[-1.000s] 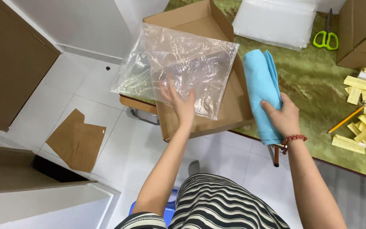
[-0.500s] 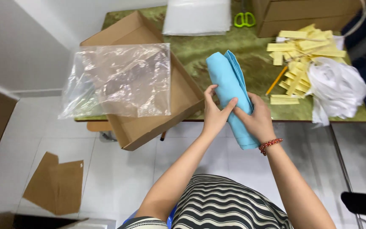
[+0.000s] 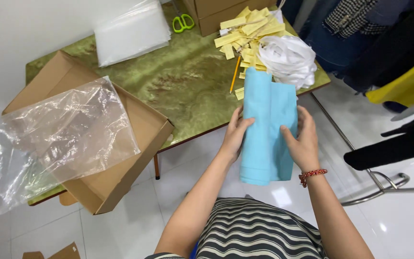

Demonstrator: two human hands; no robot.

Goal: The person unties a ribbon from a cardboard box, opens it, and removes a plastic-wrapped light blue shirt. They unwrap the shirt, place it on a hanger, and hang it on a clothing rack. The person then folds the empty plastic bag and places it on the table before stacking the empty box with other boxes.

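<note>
My left hand [image 3: 235, 134] and right hand [image 3: 304, 144] grasp the folded light-blue cloth [image 3: 267, 129] between them; clear plastic bag [image 3: 58, 139] on brown cardboard box [image 3: 140, 129] at 9 o'clock.

Matt light-blue cloth [image 3: 268, 129], glossy crinkled clear plastic bag [image 3: 63, 139], matt brown cardboard box [image 3: 135, 144], glossy green marbled tabletop [image 3: 188, 86]

Open green tabletop [image 3: 178, 81] between cardboard box [image 3: 135, 139] and yellow strips [image 3: 243, 29]. Blocked rightward by white bag [image 3: 288, 57] and pencil [image 3: 235, 73]

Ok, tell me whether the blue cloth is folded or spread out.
Folded. The blue cloth forms a narrow layered strip with overlapping edges, held between the left hand and right hand.
</note>
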